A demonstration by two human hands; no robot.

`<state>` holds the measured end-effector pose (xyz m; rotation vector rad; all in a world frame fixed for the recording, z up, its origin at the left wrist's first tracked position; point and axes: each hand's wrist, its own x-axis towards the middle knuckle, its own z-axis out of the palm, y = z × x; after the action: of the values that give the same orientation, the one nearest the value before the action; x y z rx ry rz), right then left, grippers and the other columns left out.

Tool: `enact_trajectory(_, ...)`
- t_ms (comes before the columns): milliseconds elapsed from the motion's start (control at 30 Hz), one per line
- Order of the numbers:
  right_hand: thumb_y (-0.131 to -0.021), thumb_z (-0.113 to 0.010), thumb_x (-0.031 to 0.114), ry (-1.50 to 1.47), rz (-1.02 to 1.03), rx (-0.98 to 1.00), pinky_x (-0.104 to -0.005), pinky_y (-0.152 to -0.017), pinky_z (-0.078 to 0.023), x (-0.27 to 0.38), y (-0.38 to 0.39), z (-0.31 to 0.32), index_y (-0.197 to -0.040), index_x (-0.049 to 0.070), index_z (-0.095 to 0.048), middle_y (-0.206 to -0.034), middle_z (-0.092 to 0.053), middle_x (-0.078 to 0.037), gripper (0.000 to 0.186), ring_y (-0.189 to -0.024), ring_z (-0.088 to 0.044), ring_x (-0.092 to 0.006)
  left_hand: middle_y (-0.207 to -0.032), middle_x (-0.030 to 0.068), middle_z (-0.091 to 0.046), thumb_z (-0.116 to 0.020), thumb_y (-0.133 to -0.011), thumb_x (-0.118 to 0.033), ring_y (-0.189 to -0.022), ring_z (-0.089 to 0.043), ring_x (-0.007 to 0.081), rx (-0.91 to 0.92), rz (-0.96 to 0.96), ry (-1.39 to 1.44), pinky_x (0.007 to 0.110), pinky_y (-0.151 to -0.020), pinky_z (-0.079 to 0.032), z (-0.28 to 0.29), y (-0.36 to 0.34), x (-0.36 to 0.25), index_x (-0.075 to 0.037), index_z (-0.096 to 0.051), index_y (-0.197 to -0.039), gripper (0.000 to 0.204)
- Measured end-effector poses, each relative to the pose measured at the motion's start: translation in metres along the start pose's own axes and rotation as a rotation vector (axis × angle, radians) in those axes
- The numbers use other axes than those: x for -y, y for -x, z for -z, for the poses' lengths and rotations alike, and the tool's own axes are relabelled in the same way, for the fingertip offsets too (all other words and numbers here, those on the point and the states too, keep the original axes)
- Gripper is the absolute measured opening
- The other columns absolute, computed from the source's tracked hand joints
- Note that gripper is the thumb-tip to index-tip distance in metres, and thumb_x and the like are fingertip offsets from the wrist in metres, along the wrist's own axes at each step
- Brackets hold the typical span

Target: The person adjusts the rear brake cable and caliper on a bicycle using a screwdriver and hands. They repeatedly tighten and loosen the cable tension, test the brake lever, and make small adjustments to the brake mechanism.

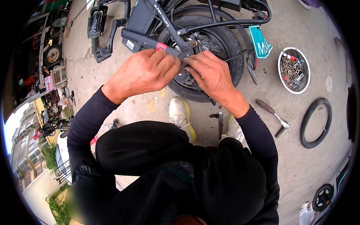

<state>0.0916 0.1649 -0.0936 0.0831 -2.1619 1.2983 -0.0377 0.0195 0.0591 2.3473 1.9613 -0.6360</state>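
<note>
An electric bike (144, 18) stands in front of me, its black rear wheel (234, 45) right under my hands. My left hand (148, 71) is closed, fingertips pressed together beside the wheel's hub. Opposite it, my right hand (212, 71) has its fingers bent and pinched, almost meeting the left. Between the two sets of fingertips there is a small dark part by the axle; the fingers cover most of it. A dark grey frame tube (140, 42) with a red label runs just beyond my left knuckles.
To the right stands a white-rimmed bowl (308, 71) of loose bolts and hardware. A ratchet wrench (277, 117) and a small black tyre (303, 129) lie on the concrete. Another tool (220, 125) is between my shoes. A teal plate (258, 42) hangs behind the wheel; a crank pedal (102, 54) sticks out left.
</note>
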Motion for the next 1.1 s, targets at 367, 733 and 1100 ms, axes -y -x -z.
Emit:
enact_trajectory(367, -0.081, -0.075, 0.01, 0.061, 0.04, -0.038, -0.0367, -0.067, -0.055, -0.008, 0.005, -0.008, -0.091, 0.006, -0.068, -0.087, -0.065, -0.004, 0.013, -0.083, -0.065, -0.0232, -0.098, 0.0117, -0.072, -0.075, -0.093, -0.02, -0.077, -0.07, 0.023, -0.014, 0.516, 0.846, 0.034, -0.069, -0.056, 0.005, -0.006, -0.028, -0.006, -0.063, -0.136, 0.047)
enact_trajectory(733, -0.08, -0.079, 0.01, 0.022, 0.012, 0.002, -0.0381, -0.067, -0.055, -0.011, 0.004, -0.005, -0.097, 0.007, -0.069, -0.09, -0.066, -0.003, 0.02, -0.083, -0.064, -0.0258, -0.078, 0.0056, -0.059, -0.071, -0.079, 0.005, -0.065, -0.062, 0.0214, -0.219, 0.175, 0.341, 0.035, -0.06, -0.052, -0.012, -0.005, -0.022, -0.008, -0.065, -0.134, 0.056)
enact_trajectory(1100, -0.075, -0.083, 0.013, 0.049, -0.003, -0.029, -0.0386, -0.064, -0.054, -0.012, 0.008, -0.008, -0.093, 0.008, -0.068, -0.08, -0.067, -0.005, 0.024, -0.081, -0.065, -0.026, -0.074, 0.006, -0.065, -0.072, -0.096, -0.013, -0.065, -0.063, 0.0151, -0.262, 0.536, 0.677, 0.029, -0.056, -0.046, -0.009, -0.009, -0.025, -0.006, -0.068, -0.1, 0.009)
